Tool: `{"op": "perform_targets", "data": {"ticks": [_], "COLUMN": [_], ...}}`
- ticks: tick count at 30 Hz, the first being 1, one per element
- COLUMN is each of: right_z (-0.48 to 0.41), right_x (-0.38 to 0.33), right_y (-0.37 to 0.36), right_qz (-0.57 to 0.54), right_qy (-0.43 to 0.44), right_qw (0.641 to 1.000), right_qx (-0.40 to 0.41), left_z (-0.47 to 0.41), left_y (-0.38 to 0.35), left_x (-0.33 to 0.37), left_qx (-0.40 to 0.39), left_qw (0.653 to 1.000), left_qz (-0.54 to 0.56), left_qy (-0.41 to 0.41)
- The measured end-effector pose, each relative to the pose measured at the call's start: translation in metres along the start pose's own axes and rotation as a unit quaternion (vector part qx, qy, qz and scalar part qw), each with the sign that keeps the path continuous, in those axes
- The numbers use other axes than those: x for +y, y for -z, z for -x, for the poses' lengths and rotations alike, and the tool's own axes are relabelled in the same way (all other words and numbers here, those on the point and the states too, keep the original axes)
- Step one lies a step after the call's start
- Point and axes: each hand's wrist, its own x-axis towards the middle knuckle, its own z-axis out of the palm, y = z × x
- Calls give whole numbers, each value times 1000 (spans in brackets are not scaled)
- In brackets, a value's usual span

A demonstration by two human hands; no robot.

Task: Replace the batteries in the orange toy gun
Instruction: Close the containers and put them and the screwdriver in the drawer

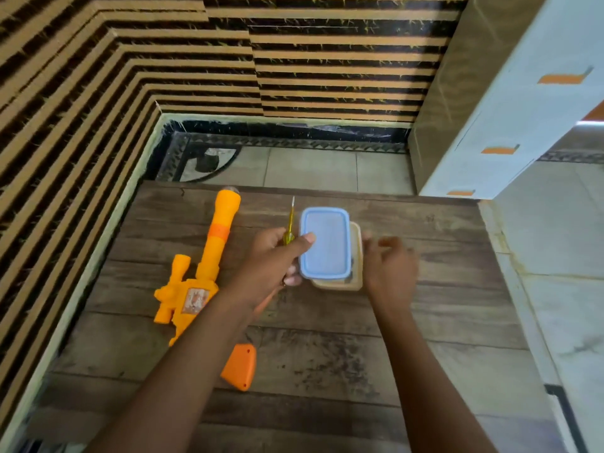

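Note:
The orange toy gun [202, 266] lies on the wooden table [425, 308], barrel pointing away from me, its stock [240, 366] partly under my left forearm. My left hand [277, 256] grips the blue lid [325, 243], thumb on top, lifted askew over a cream plastic box [354, 266]. A yellow-handled screwdriver [290, 223] lies just behind that hand. My right hand [389, 259] is blurred, hovering by the box's right side with fingers loosely curled, holding nothing. The box's contents are hidden by the lid.
The table stands in a corner with striped black-and-tan walls [98, 93] to the left and behind. A white cabinet with orange handles [510, 103] rises at the back right. Tiled floor [327, 165] shows beyond the table's far edge.

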Motion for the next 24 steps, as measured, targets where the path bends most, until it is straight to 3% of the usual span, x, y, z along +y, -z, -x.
{"op": "perform_targets", "data": {"ticks": [3,8,13,24], "right_z": [-9,-3,12,59], "right_x": [7,-25,-90,-268], "right_y": [-4,18,92,314], "right_qz": [103,11,-54,-171], "right_qy": [-51,-114,-147,-92], "right_qw": [984,975,975,981], "right_qx": [-135,-192,-159,6], "left_z": [7,20,49,150], "left_y": [3,5,-1,-40], "left_x": [23,59,126,316], "left_qx": [4,41,45,-28], "left_qw": [995,989,993,996], "left_qz": [41,52,12,-65], "left_qy": [89,129,113,45]}}
